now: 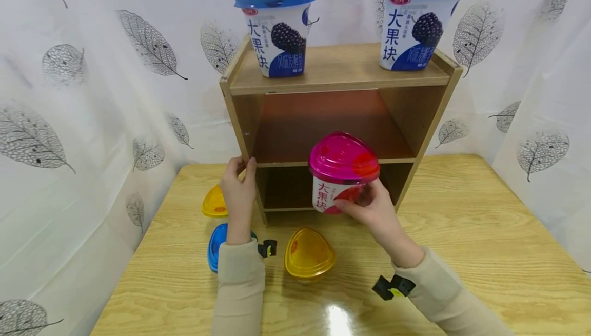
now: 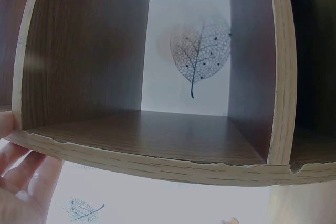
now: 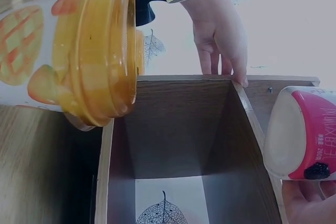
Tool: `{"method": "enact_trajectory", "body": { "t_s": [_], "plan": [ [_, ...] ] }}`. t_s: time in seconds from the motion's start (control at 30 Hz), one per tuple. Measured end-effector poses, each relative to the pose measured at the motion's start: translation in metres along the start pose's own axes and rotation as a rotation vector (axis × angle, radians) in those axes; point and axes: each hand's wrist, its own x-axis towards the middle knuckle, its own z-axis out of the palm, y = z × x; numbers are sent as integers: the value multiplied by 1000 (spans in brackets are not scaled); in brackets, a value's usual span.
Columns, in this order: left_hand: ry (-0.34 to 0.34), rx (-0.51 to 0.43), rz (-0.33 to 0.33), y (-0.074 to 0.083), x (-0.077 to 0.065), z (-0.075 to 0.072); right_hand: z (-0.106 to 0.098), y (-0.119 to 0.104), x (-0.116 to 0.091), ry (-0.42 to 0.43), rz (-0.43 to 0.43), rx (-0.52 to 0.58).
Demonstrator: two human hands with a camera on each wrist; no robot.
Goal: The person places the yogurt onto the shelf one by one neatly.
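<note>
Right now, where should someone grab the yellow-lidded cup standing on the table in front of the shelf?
Grip the yellow-lidded cup by its printed wall, just below the lid, coming from the right. The lid flares out past the wall, so a hold beneath it seems less likely to pull it loose. The blue-lidded cup and left sleeve crowd its left side.

White leaf-print sheet point(image 1: 106, 95) behind pale wooden table point(image 1: 485, 254).
</note>
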Motion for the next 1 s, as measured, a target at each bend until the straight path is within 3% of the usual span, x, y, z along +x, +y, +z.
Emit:
{"method": "enact_trajectory", "body": {
  "t_s": [0.3,1.0],
  "plan": [
    [1,4,0,-1,0,0,6,-3,10,1,23,2],
    [16,24,18,-2,0,1,23,-9,40,-36,-98,48]
  ]
}}
